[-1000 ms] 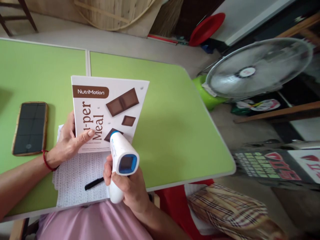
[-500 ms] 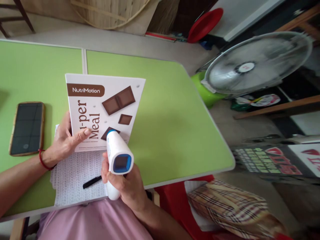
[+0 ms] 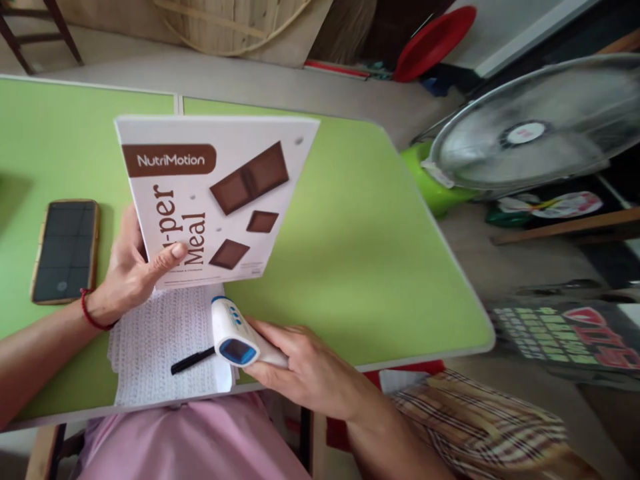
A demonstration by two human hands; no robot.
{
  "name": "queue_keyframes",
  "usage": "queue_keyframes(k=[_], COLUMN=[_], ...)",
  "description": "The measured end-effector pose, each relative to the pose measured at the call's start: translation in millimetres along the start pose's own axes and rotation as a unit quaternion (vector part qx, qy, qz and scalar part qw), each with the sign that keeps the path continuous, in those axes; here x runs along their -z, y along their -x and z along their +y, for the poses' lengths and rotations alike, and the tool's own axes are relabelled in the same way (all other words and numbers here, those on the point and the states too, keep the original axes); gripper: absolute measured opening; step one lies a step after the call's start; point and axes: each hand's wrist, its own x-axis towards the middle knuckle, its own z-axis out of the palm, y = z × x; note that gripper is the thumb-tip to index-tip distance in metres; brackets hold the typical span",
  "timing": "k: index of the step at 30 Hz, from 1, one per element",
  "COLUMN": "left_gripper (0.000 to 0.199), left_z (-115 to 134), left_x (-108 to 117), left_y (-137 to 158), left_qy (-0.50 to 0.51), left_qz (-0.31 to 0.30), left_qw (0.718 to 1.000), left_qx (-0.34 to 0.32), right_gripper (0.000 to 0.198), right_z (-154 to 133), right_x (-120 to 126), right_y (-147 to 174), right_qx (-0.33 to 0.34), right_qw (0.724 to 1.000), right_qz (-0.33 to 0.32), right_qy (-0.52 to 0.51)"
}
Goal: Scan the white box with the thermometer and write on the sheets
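Observation:
My left hand (image 3: 143, 263) grips the lower left edge of a white box (image 3: 240, 253) with brown chocolate pictures and "NutriMotion" lettering, its thumb across the front. The box is held up, tilted, above the table. In my right hand (image 3: 305, 360) is a white and blue infrared thermometer (image 3: 235, 337), held by its handle and tipped sideways, with its dark screen towards me. It is just below the box, apart from it. Beneath both lies a written-on paper pad (image 3: 150, 347), and a black pen (image 3: 193, 361) rests on it, one end hidden behind the thermometer.
On the green table (image 3: 375, 267) a phone (image 3: 66, 250) in a brown case lies to the left. A large fan (image 3: 530, 127) stands beyond the right edge. A plaid cloth item (image 3: 480, 413) sits on a red seat near the front right.
The box has risen and come nearer to me. My right hand has turned the thermometer from upright to sideways and lowered it away from the box front. The view has shifted slightly.

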Motion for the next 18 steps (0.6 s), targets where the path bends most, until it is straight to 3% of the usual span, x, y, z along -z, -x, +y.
queue_keyframes(k=[3, 5, 11, 18], left_gripper=[0.048, 0.046, 0.049, 0.052], left_z=[-2, -7, -29, -29], left_x=[4, 8, 25, 28], left_y=[-9, -13, -19, -24], left_qy=[0.001, 0.015, 0.104, 0.101], left_qz=[0.006, -0.004, -0.011, -0.049], left_qw=[0.996, 0.994, 0.991, 0.992], left_qx=[-0.089, -0.106, -0.087, -0.058], right_gripper=[0.017, 0.021, 0.026, 0.027], right_z=[-1, 0, 6, 8], right_x=[-1, -4, -13, -8], right_y=[0, 0, -1, -1], right_qx=[-0.024, -0.039, -0.056, -0.041], right_qw=[0.999, 0.999, 0.995, 0.996], right_qz=[-0.029, -0.029, -0.041, -0.038], right_qy=[-0.010, -0.024, -0.068, -0.074])
